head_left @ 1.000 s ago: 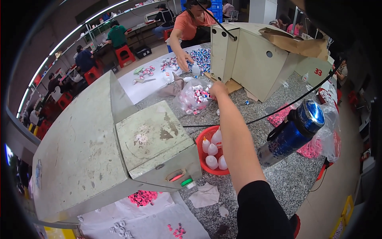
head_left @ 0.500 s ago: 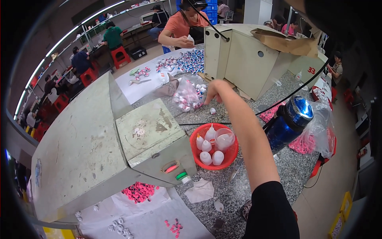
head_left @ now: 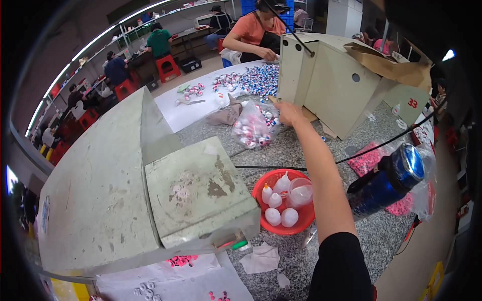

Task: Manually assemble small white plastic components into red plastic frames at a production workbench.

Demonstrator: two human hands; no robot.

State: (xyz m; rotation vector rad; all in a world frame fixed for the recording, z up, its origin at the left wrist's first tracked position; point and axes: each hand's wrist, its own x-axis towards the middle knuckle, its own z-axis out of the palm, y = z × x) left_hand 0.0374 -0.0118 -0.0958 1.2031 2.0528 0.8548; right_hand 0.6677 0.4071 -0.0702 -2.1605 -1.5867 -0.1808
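Observation:
My right hand (head_left: 290, 114) reaches far across the granite-patterned table, its fingers closed at the right edge of a clear plastic bag (head_left: 253, 133). The fingertips are partly hidden, but they seem to pinch the bag's rim. Inside the bag are many small white, pink and blue balls. A grey-brown cloth or pouch (head_left: 227, 114) lies against the bag's left side. Behind it, a large heap of small blue, white and red balls (head_left: 258, 80) covers a white sheet (head_left: 173, 111). My left hand is out of view.
A red basket (head_left: 285, 231) holds white squeeze bottles and a clear cup. Nearby stand a blue flask (head_left: 389, 175) and two pale metal housings (head_left: 100, 185), (head_left: 329, 80). A black cable (head_left: 271, 167) crosses the table. Across it sits a person in orange (head_left: 251, 32).
The view has shifted, so things sit lower and further right. My right hand has closed at the bag's edge. The loose ball beside the bag no longer shows.

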